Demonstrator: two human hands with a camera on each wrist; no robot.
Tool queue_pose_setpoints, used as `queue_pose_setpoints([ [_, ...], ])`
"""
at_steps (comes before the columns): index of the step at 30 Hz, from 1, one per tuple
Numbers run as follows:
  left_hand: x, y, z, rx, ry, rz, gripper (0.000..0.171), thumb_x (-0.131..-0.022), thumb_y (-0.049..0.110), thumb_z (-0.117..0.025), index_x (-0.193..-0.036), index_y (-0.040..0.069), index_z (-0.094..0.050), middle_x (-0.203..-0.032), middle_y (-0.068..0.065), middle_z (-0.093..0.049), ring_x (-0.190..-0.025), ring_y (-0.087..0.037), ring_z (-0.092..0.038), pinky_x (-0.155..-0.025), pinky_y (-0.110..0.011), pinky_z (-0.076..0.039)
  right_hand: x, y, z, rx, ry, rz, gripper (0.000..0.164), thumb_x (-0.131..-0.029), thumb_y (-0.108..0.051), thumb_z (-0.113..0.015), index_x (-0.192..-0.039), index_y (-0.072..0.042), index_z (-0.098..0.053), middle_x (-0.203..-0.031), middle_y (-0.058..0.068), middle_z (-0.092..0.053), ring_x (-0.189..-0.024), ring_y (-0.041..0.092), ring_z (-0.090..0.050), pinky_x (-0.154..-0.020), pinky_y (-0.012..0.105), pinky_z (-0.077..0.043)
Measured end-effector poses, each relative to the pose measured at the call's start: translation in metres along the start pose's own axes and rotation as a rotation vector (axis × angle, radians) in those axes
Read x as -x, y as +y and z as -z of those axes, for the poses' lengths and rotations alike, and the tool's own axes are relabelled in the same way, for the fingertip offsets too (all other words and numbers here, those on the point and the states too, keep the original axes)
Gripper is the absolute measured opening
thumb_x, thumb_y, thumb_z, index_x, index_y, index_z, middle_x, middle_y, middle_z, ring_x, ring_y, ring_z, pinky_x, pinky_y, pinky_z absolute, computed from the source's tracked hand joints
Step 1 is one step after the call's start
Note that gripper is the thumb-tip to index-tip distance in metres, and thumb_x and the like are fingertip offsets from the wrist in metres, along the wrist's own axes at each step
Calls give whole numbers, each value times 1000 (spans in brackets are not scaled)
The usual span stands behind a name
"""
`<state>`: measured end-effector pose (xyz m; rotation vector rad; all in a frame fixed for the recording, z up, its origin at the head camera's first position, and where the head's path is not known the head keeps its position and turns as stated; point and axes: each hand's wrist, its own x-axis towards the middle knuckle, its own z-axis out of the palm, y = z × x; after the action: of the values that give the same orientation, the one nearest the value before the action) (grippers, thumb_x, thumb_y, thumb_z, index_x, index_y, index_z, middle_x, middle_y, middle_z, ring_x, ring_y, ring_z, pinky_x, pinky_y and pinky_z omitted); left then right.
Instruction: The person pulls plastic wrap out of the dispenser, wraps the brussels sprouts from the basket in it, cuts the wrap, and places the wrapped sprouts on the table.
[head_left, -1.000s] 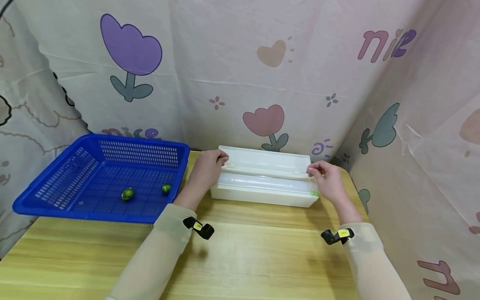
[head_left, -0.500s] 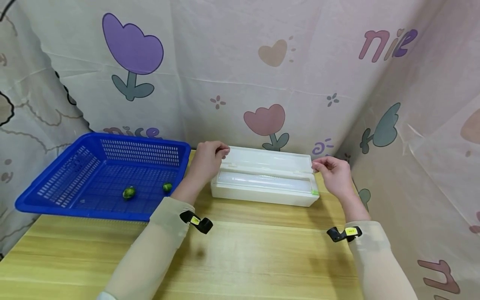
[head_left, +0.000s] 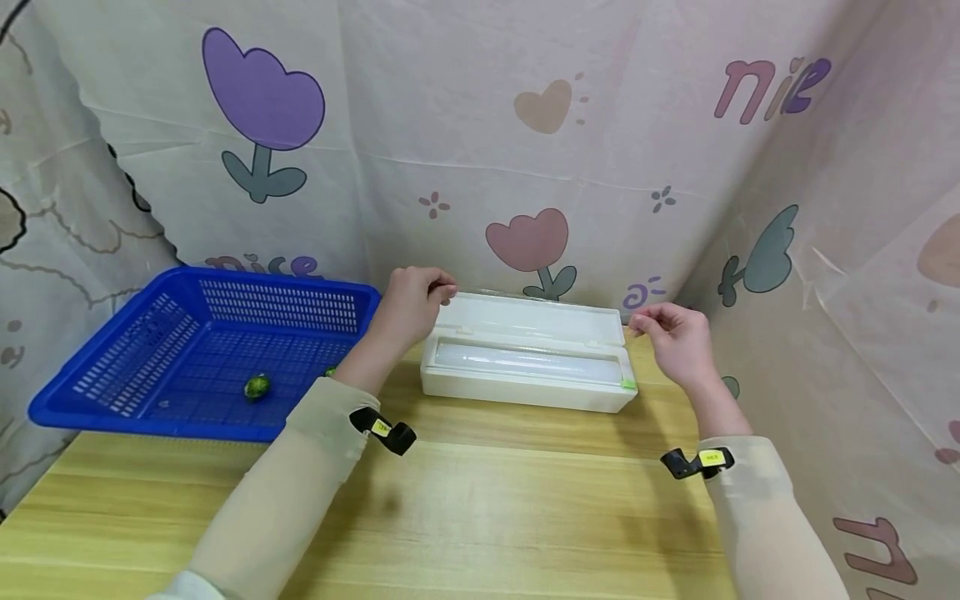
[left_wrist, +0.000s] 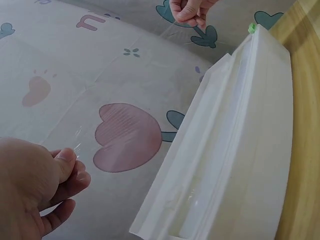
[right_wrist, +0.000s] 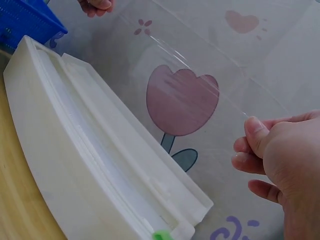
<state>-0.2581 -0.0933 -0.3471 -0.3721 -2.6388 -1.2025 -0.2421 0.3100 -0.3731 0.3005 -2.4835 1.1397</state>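
Observation:
A white cling film box [head_left: 525, 396] sits at the back of the table, its lid [head_left: 536, 317] tipped back. Inside lies a roll of clear film [head_left: 525, 362], and a green piece [head_left: 628, 384] is at the box's right front end. Between my hands stretches a thin sheet of cling film [right_wrist: 172, 52], barely visible except for its glints. My left hand [head_left: 412, 302] pinches one corner with thumb and forefinger, above the box's left end. Beyond the right end, my right hand [head_left: 681, 340] pinches the other corner. The film's lower edge cannot be made out.
To the left stands a blue plastic basket [head_left: 161, 430] with slotted walls. A small round green vegetable [head_left: 257, 387] lies in it, and another [head_left: 330, 372] is mostly hidden by my left forearm. A printed curtain [head_left: 420, 125] hangs behind the wooden table [head_left: 480, 517].
Both hands have risen from the box. My right hand has moved right, off the box's end, and the hands are wider apart. The left forearm now covers most of one green vegetable.

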Motion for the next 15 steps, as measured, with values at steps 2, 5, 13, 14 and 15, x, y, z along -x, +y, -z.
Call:
queue_pose_setpoints([
  [2,-2,2,3,-6,-9,2,18,-108,13,-63,-109,5,-79,-93,-7,-74,-86,-23,-68,-81,-39,-60,-2,-1,1,-9,5,8,10,-103,-2,-69,-101,6,-75,-91,18,-75,-77,16,-68,-70,14,-54],
  [5,-6,2,7,-10,-22,0,17,-107,13,-64,-108,6,-79,-91,-6,-74,-85,-23,-69,-80,-38,-59,-5,-3,4,-18,9,15,11,-103,-1,-69,-100,7,-75,-90,18,-74,-75,10,-67,-69,15,-53],
  [13,-13,6,17,16,-30,-17,18,-107,14,-65,-107,4,-80,-88,-7,-75,-84,-23,-69,-78,-38,-57,-9,-13,12,-11,5,5,15,-104,-7,-68,-102,6,-75,-90,21,-73,-76,14,-67,-68,14,-53],
  [14,-14,6,18,22,-31,-16,18,-107,14,-65,-107,4,-80,-88,-7,-74,-84,-24,-69,-77,-38,-57,-9,-15,12,-9,2,4,15,-105,-7,-68,-103,6,-75,-91,21,-73,-76,14,-67,-69,14,-53],
  [15,-14,7,18,25,-32,-13,18,-107,14,-65,-107,4,-80,-88,-8,-74,-84,-25,-69,-77,-38,-57,-9,-16,13,-5,-1,5,15,-105,-8,-68,-103,6,-75,-91,20,-73,-77,15,-67,-69,14,-54],
])
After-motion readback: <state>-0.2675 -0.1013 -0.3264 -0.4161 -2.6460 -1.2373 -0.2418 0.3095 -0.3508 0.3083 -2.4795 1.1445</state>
